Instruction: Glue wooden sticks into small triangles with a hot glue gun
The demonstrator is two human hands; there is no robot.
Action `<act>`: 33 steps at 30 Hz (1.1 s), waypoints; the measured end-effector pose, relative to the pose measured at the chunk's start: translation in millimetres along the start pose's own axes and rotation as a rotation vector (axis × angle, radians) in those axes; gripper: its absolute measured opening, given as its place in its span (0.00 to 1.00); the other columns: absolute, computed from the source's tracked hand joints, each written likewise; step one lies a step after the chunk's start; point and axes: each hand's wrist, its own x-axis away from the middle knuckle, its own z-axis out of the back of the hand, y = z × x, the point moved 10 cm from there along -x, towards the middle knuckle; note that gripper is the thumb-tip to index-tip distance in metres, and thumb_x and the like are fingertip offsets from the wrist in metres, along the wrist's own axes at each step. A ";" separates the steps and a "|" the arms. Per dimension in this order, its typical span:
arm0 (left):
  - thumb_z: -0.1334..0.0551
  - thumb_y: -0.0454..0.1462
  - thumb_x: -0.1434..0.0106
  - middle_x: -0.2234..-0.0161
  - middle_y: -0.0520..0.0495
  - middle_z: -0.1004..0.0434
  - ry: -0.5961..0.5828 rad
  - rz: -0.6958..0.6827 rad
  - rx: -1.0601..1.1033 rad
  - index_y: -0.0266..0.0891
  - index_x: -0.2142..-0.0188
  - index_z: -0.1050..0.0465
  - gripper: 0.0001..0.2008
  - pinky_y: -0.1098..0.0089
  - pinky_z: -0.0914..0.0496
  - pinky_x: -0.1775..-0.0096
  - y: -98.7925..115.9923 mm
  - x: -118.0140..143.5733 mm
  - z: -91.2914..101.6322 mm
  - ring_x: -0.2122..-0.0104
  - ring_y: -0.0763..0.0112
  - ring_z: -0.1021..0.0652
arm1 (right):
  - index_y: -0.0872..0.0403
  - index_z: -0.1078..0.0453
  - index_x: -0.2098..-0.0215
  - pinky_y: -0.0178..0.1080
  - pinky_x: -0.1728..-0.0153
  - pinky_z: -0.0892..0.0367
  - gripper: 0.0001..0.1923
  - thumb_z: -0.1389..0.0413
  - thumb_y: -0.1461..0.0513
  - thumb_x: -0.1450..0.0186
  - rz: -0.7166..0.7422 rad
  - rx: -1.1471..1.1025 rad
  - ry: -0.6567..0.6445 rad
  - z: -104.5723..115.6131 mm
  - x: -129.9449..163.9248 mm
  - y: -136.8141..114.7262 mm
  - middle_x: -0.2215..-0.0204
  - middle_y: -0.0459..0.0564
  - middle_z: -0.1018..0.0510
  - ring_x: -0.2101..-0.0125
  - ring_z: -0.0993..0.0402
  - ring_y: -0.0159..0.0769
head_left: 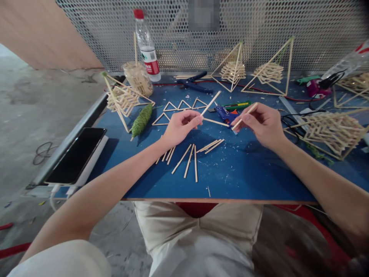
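My left hand [182, 129] pinches two thin wooden sticks [211, 103] whose ends meet at its fingertips, spread in a V toward the right. A single wooden stick [245, 115] is pinched in my right hand [266, 125], tilted, its lower end close to the tip of the V's lower stick. Whether those ends touch, I cannot tell. Behind the right fingers lies a blue glue gun [225, 114], partly hidden, beside a green utility knife [235, 105]. Several small stick triangles [183, 104] lie beyond my left hand. Several loose sticks [189, 161] are spread in front of me.
Pyramid-shaped stick frames [230, 71] stand along the back. At left are green twine [142, 120], a jar [138, 79], a water bottle [150, 57] and a phone [77, 156]. Dark blue pliers [196, 84] lie behind; another stick structure [331, 132] sits right.
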 end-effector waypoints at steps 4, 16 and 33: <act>0.26 0.53 0.32 0.66 0.45 0.13 -0.014 -0.001 -0.020 0.41 0.61 0.15 0.17 0.70 0.22 0.63 0.6 0.7 -0.9 0.69 0.72 0.19 | 0.46 0.19 0.65 0.48 0.65 0.17 0.15 0.29 0.46 0.31 0.034 0.087 0.028 2.2 0.3 -2.5 0.66 0.47 0.13 0.71 0.17 0.38; 0.27 0.51 0.31 0.65 0.46 0.13 -0.049 -0.023 -0.022 0.41 0.60 0.15 0.15 0.71 0.22 0.62 -0.7 1.0 -3.6 0.68 0.72 0.18 | 0.35 0.22 0.48 0.55 0.62 0.17 0.21 0.25 0.46 0.35 -0.046 0.038 0.099 6.2 4.3 2.7 0.65 0.43 0.12 0.70 0.15 0.45; 0.28 0.53 0.31 0.64 0.44 0.12 -0.076 -0.042 -0.057 0.40 0.61 0.15 0.18 0.72 0.21 0.60 5.2 2.2 -6.6 0.68 0.72 0.17 | 0.46 0.21 0.62 0.48 0.66 0.16 0.18 0.22 0.47 0.39 -0.030 0.050 0.121 5.5 1.1 3.4 0.68 0.46 0.13 0.73 0.18 0.38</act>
